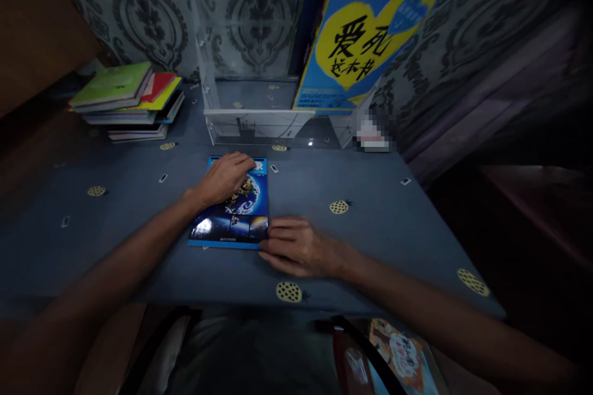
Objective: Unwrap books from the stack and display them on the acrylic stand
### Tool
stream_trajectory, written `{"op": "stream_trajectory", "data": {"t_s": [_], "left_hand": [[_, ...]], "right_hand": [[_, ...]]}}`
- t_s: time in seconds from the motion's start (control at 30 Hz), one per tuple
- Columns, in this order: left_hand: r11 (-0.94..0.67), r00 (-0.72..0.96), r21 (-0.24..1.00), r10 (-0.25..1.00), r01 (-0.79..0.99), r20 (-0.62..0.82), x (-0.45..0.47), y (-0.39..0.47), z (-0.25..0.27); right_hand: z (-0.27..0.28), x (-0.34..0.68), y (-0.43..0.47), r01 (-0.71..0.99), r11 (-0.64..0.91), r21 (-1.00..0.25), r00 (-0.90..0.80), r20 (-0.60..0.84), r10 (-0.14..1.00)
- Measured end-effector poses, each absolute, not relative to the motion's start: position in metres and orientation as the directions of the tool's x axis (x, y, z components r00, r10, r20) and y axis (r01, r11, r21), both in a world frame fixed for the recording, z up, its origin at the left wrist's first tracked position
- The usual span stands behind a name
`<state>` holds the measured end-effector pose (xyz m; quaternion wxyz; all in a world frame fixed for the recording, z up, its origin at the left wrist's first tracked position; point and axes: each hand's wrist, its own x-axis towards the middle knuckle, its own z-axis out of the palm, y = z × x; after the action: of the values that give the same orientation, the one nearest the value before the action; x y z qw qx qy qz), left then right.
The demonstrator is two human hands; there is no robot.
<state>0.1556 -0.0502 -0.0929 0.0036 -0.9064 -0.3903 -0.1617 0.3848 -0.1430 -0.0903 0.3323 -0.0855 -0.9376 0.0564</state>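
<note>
A blue book (248, 231) with a picture of a planet on its cover lies flat on the table, face up. My left hand (227, 176) rests across its upper part, palm down, covering some of the title and the planet. At the lower right corner, my right hand (299, 248) has its fingers bent together on the book's edge. The thumb's exact hold there is hard to make out.
A clear acrylic rack (278, 126) stands at the back, holding a blue and yellow book (319, 83). A stack of books (113, 83) sits at the back left, beside a patterned curtain (148, 9). Below the table's front edge lies another colourful book (403, 355).
</note>
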Motion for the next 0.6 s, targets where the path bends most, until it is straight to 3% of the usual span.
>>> {"op": "stream_trajectory", "data": {"t_s": [0.23, 0.33, 0.47, 0.53, 0.6], "left_hand": [[-0.648, 0.615, 0.016, 0.73, 0.761, 0.297, 0.154, -0.054, -0.089], [-0.708, 0.663, 0.103, 0.694, 0.698, 0.279, 0.145, -0.05, -0.085], [-0.701, 0.669, 0.342, 0.708, 0.626, 0.227, 0.137, -0.047, -0.073], [-0.632, 0.623, 0.388, 0.764, 0.67, 0.169, 0.143, -0.052, -0.066], [-0.567, 0.558, 0.343, 0.819, 0.749, 0.135, 0.154, -0.062, -0.064]], "right_hand": [[-0.096, 0.386, -0.148, 0.182, 0.943, -0.28, -0.754, 0.575, 0.317], [-0.092, 0.38, -0.153, 0.09, 0.93, -0.356, -0.832, 0.486, 0.267], [-0.088, 0.37, -0.156, -0.044, 0.931, -0.362, -0.921, 0.375, 0.102], [-0.091, 0.368, -0.155, -0.048, 0.92, -0.39, -0.906, 0.404, 0.124], [-0.096, 0.37, -0.153, -0.038, 0.915, -0.402, -0.866, 0.471, 0.171]]}}
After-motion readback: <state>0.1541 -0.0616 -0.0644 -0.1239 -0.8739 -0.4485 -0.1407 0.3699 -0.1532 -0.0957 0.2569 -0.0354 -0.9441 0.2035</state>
